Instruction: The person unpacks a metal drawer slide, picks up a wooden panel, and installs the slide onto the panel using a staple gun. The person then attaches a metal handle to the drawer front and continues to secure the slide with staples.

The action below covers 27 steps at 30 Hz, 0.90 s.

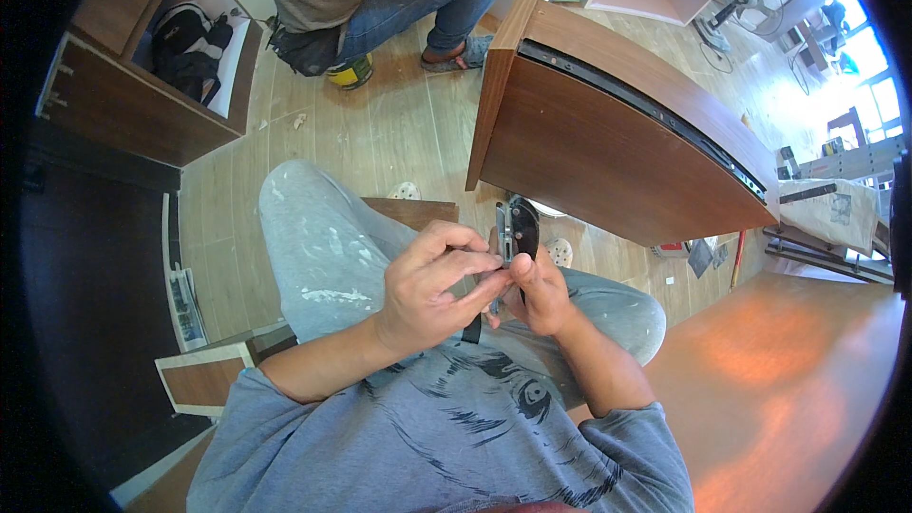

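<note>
In front of my lap, both hands meet at a black and silver metal drawer slide (521, 224), seen nearly end-on. My right hand (543, 296) is wrapped round its lower part, the thumb lying along the near side. My left hand (442, 275) is closed, its fingertips pinching at the slide's silver end; whether a small part sits between them is hidden. Just beyond stands a brown wooden drawer (608, 142), tipped on its side, with a black rail (655, 114) fixed along its upper face.
A co-worker in jeans (380, 19) sits on a yellow can (351, 73) ahead. At the left, an open cabinet (233, 76) holds dark bags. A brown panel (779, 380) lies at the right. A small drawer (204, 380) is by my left elbow. A fan (746, 5) stands far right.
</note>
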Tool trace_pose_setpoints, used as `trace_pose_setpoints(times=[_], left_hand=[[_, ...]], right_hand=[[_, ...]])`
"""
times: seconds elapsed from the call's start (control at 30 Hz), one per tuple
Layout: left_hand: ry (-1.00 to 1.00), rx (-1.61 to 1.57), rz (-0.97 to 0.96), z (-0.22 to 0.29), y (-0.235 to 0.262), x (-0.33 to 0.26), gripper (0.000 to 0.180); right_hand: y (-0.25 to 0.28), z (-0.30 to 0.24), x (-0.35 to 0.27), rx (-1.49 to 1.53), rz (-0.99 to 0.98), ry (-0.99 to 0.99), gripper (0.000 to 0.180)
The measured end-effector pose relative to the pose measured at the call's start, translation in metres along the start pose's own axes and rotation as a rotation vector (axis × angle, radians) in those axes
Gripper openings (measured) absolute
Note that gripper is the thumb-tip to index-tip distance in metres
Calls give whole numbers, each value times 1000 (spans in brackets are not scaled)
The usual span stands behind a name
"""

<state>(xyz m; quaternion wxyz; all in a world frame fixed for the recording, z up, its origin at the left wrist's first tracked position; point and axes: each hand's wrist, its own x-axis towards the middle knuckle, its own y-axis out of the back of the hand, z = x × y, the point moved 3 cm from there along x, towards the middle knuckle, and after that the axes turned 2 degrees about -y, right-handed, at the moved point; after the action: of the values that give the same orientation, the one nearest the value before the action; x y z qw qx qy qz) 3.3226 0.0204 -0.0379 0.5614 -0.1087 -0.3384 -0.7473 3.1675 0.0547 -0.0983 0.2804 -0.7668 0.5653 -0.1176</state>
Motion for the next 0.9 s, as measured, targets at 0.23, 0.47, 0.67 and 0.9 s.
trace_pose_setpoints(times=[0.23, 0.47, 0.67, 0.9], left_hand=[[-90, 15, -14, 4, -3, -1, 25], [-122, 24, -37, -1, -5, 1, 28], [-92, 26, -43, -5, -4, 0, 25], [-31, 71, -29, -14, 7, 0, 24]], right_hand=[[-2, -6, -3, -26, 2, 22, 53], [3, 1, -1, -26, 8, -9, 52], [13, 7, 1, -40, -41, -95, 54], [16, 12, 5, 25, -87, -85, 59]])
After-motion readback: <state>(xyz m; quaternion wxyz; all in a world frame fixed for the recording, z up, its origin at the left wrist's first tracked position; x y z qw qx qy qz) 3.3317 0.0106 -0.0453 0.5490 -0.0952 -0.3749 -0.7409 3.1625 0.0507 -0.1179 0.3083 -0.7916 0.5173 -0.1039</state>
